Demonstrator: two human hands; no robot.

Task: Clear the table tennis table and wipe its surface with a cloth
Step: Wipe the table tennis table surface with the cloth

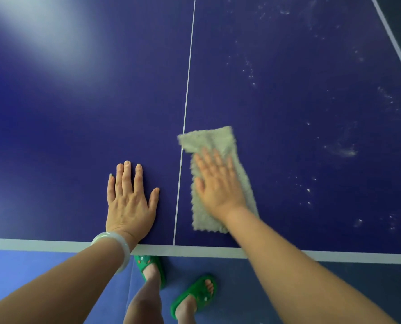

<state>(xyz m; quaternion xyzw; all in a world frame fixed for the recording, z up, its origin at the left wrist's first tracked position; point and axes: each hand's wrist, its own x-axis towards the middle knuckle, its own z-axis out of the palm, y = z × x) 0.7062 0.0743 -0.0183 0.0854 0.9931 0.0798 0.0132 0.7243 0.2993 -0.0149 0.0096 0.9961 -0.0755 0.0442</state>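
Note:
The dark blue table tennis table [77, 113] fills most of the view, with a white centre line [186, 106] running away from me. A pale grey fluffy cloth [209, 141] lies flat just right of that line, near the front edge. My right hand [218, 183] presses flat on the cloth with straight fingers; it looks blurred. My left hand [129, 197] rests flat on the bare table left of the line, fingers spread, with a pale bangle on the wrist.
White dusty smears [342, 150] speckle the right half of the table. The white front edge band [194, 250] runs across the bottom; the right side edge [396, 50] slants at the top right. Below are a blue floor and my feet in green slippers [194, 293].

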